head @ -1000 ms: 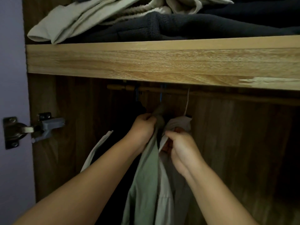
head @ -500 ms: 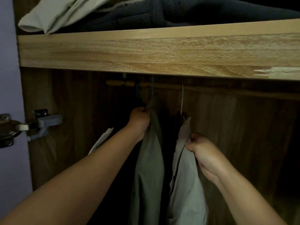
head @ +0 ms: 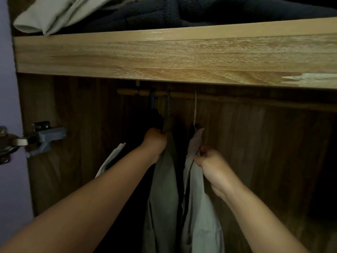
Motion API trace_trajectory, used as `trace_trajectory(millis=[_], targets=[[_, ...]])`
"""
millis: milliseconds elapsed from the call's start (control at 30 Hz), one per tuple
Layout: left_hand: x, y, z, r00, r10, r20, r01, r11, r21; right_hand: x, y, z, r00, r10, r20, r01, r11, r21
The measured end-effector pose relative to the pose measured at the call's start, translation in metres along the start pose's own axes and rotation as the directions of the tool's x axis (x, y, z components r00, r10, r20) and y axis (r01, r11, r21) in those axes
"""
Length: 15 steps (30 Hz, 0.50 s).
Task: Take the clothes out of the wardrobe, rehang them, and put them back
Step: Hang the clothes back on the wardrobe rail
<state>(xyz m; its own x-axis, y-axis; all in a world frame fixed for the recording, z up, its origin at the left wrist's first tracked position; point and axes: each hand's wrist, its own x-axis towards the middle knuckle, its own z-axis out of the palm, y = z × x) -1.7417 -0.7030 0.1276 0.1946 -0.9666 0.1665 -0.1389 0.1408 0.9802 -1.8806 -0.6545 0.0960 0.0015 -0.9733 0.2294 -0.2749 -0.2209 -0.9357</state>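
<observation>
Under the wooden shelf you have one rail carrying three hangers, three hanging garments, and two hands; above the shelf lie two folded fabric piles.

A broad shelf of light, grained wood runs across the view from nine to three o'clock, its front edge chipped pale near three. Beneath it the wardrobe interior is dark brown wood panelling, deep in shadow, so the lower right corner is hard to make out. A wooden rail spans under the shelf from about twelve towards three. At nine o'clock a metal door hinge is fixed to the side panel. Along the far left edge shows a strip of lilac wall or door. Light is dim and falls mostly on the shelf front.
</observation>
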Motion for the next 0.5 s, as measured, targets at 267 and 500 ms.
trace_trajectory(millis=[267,500], targets=[[-0.045,-0.015,-0.019,0.999,0.022,0.033,-0.02,0.998,-0.063,0.001,-0.007,0.035,0.997,-0.079,0.026,0.082,0.978,-0.192],[-0.096,-0.031,-0.029,0.997,0.022,0.075,-0.015,0.995,-0.096,-0.02,0.005,0.038,0.982,-0.176,0.073,0.189,0.946,-0.264]])
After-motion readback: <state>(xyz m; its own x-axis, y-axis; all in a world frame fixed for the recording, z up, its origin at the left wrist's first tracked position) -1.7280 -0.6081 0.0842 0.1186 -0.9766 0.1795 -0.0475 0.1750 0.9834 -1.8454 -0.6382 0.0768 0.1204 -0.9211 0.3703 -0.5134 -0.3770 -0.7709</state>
